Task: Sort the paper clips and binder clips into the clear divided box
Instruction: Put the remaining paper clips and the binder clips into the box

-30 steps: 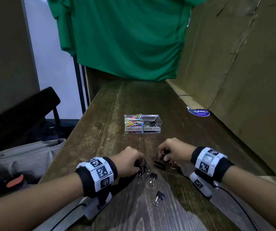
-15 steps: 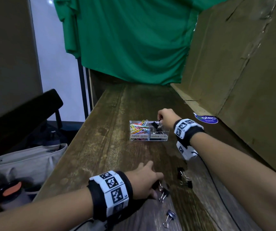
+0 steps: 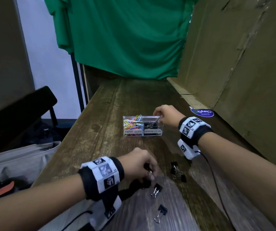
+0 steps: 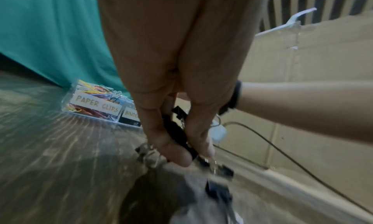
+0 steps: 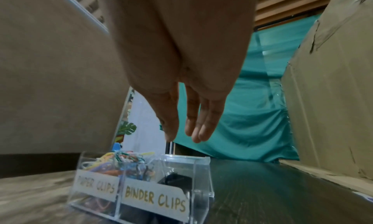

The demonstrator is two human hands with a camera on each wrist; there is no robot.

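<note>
1. The left hand (image 3: 138, 165) is held low and near, knuckles up, fingers (image 4: 177, 154) and thumb curled together in a pinch.
2. The right hand (image 3: 165, 115) is stretched forward, its fingers (image 5: 198, 125) straight, relaxed and pointing down, holding nothing.

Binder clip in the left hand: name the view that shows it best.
Left wrist view. There the binder clip shows close up, black, pinched between the fingers of the left hand. The head view shows only a sliver under the curled left hand. The right wrist view does not show it.
</note>
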